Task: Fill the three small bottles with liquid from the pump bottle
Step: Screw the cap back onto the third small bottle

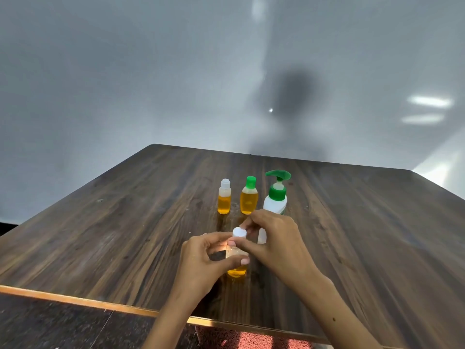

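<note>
Head view: both hands grip clear amber-filled bottle (pixel 236 269), round white cap (pixel 239 233).

Table (pixel 100 235): dark brown wood-grain top, planks running away from the camera, rounded far corner. Near edge carries a lighter orange-tan edge band (pixel 75 300). Surface shows faint scuffs and a dull sheen toward the left.

Wall (pixel 125 71): plain grey-white, glossy, fills the upper half of the view directly behind the table. A dark blurred shadow (pixel 294 96) sits on it right of centre, with a small bright glint beside it. Two pale elongated light reflections (pixel 427 109) at the right; a vertical pale streak near the top centre.

Floor (pixel 50 328): dark speckled surface below the near edge. A reddish textured mat (pixel 251 341) lies under the table edge.
</note>
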`<state>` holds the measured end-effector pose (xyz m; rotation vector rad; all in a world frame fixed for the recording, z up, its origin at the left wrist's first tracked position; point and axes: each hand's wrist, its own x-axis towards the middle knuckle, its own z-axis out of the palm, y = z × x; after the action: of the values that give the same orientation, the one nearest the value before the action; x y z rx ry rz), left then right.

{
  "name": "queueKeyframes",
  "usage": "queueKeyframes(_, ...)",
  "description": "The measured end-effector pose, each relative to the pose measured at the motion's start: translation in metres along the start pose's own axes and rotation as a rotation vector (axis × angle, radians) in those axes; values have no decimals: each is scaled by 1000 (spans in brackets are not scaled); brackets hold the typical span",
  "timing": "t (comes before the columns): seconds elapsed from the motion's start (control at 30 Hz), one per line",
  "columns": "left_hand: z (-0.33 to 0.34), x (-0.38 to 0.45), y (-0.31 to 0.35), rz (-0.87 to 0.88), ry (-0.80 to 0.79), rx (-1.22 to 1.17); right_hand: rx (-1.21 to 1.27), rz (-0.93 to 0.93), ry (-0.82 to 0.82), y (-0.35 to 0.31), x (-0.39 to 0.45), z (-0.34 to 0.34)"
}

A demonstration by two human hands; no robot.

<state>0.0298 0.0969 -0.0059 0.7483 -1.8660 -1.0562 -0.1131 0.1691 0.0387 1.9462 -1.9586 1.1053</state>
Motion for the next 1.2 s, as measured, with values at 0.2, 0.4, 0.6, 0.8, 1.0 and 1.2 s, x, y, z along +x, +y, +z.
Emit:
queueKeyframes(0.2, -1, 1, 1, -22, -17, -6, 129, -159, -178, 5, -1, -7)
queueKeyframes(0.4, 1, 1, 2, -23, -2, 19, 68, -125, -83, 2, 2, -1)
queueKeyframes(0.6, 1, 1, 0, -12, -8, 10, 39, -196, -116, 6, 3, 0)
queueKeyframes(0.8, 2, 0, 4, 22, 1, 23, 28, -160, -18, 4, -1, 7)
queueKeyframes(1.0, 0, -1, 2, 16, 45, 11, -22, -195, 41, 7, -13, 12)
queueKeyframes(1.2, -22, 43, -15, -79, 95, 77, -18, -199, 268, 19, -27, 5)
